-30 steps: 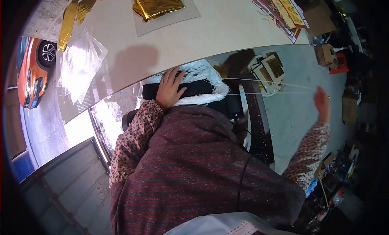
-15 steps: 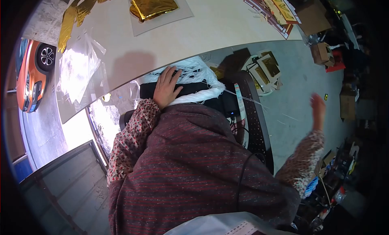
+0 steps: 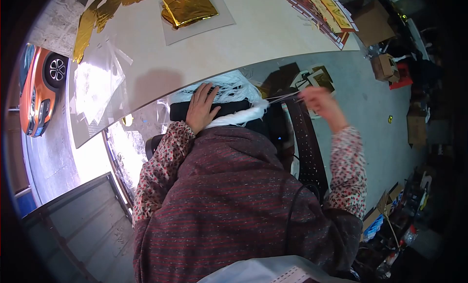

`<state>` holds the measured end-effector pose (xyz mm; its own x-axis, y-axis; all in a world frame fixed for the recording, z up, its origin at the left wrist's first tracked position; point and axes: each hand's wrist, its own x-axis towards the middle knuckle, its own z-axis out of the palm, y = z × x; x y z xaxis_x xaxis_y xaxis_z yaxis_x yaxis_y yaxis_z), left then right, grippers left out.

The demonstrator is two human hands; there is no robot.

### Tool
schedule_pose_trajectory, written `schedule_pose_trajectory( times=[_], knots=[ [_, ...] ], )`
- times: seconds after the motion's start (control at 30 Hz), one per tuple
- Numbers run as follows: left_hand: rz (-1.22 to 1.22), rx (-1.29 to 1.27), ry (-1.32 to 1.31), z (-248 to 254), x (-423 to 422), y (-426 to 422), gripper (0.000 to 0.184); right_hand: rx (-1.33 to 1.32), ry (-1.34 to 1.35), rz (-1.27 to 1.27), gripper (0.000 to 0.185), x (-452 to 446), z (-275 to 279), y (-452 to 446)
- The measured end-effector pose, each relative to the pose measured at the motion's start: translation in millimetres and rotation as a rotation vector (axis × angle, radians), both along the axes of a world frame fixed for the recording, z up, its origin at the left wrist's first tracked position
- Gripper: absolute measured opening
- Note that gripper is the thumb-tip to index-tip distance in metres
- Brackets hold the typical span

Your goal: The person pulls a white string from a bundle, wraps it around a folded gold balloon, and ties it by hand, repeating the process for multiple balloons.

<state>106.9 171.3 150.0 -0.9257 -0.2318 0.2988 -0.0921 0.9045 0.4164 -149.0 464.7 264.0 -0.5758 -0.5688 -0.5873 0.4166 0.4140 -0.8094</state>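
A hank of white thread [image 3: 229,88] lies across my lap, with a twisted, rope-like part [image 3: 239,118] along its near side. My left hand [image 3: 201,110] rests flat on the hank and the black surface beneath, fingers stretched out. To the right of the bundle, my right hand [image 3: 321,103] is raised with its fingers closed, slightly blurred by motion. Thin white strands [image 3: 282,97] run taut from the hank's right end to those fingers.
Ahead stands a pale table [image 3: 214,49] with gold foil sheets [image 3: 190,10], clear plastic [image 3: 100,85] and printed strips [image 3: 326,14]. A dark perforated chair part [image 3: 308,141] is at my right. Cardboard boxes [image 3: 385,67] sit on the floor, and an orange car [image 3: 41,90] stands at left.
My right hand has come from far out on the right, inward to the hank's right end, and now has strands in its fingers. My left hand stays in place.
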Motion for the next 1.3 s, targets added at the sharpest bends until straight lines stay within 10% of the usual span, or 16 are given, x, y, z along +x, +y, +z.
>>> schedule_pose_trajectory(
  times=[0.13,0.33,0.63,0.87,0.97,1.17,1.23,1.3],
  knots=[
    [-0.003,-0.004,0.005,0,2,1,0.064,-0.577,0.132,-0.444,0.011,-111,51,152],
    [-0.013,0.011,0.075,4,3,3,0.059,-0.577,0.463,-0.905,0.032,-168,166,362],
    [-0.372,0.362,0.416,176,-23,61,0.056,0.023,0.8,0.099,0.027,8,256,71],
    [-0.852,1.144,0.461,287,-50,48,0.071,-0.438,0.479,0.539,0.019,107,268,-83],
    [-0.598,1.051,0.191,279,-26,31,0.048,-0.597,0.398,0.544,0.019,99,263,-121],
    [-0.205,0.967,0.446,219,116,-41,0.025,-0.604,0.405,0.493,0.018,95,259,-169],
    [0.165,1.025,0.144,235,175,-53,0.025,-0.549,0.412,0.557,0.017,113,252,-184],
    [0.294,0.491,-0.257,249,211,-67,0.026,-0.545,0.442,0.726,0.016,132,239,-206]
  ],
)
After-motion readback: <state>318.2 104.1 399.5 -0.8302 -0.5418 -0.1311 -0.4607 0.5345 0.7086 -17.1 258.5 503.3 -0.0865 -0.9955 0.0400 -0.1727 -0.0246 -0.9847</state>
